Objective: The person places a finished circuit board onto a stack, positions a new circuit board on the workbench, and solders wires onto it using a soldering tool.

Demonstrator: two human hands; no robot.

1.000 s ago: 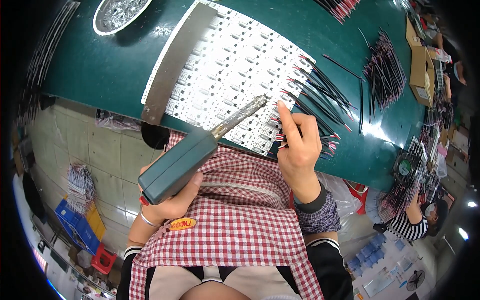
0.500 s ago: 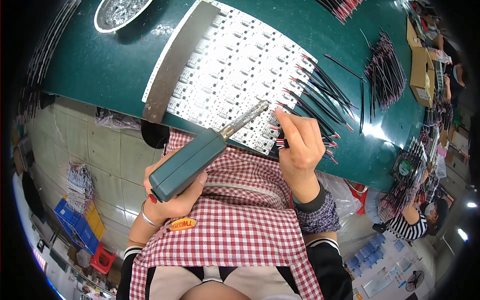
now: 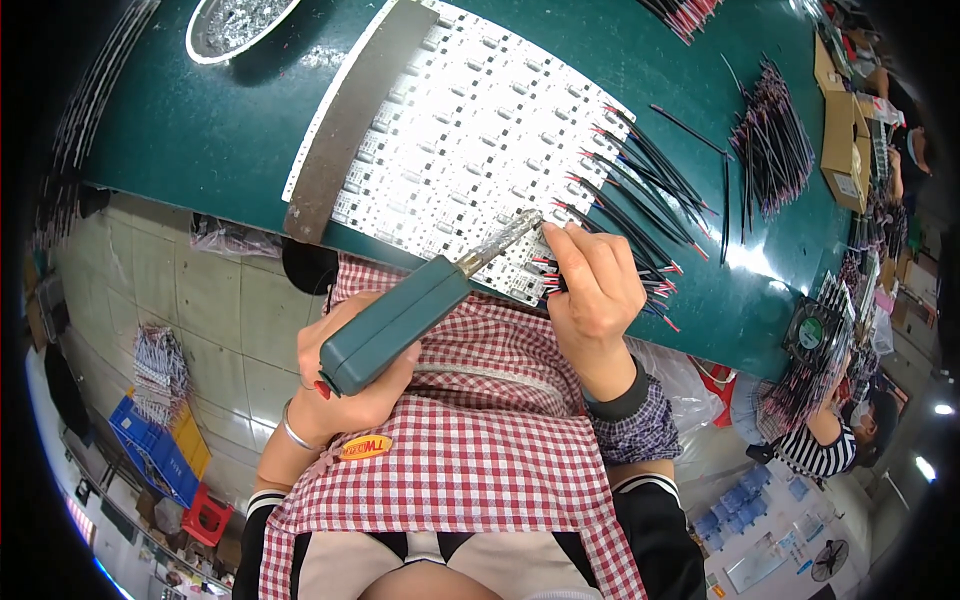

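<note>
My left hand (image 3: 372, 402) is wrapped round the dark green handle of a soldering iron (image 3: 400, 322). Its metal tip points up and right, reaching the right part of a white circuit board panel (image 3: 455, 175) full of small components. There the tip comes close to the fingertips of my right hand (image 3: 600, 297). Thumb and forefinger of that hand are pinched at the board, apparently on a wire; the fingers hide its end. Several black-and-red wires (image 3: 652, 232) stick out from the panel's right edge, past my right hand.
A dark flat bar (image 3: 345, 130) lies across the panel's left side on the green table (image 3: 210, 130). A white bowl of shiny scraps (image 3: 205, 55) is at the far left. Wire bundles (image 3: 772, 140) and a cardboard box (image 3: 845, 150) sit to the right, with a fan (image 3: 808, 332) nearby.
The soldering iron and my left hand have shifted slightly right, and its tip is a little lower on the panel. My right fingertips have moved slightly left, closer to the tip.
</note>
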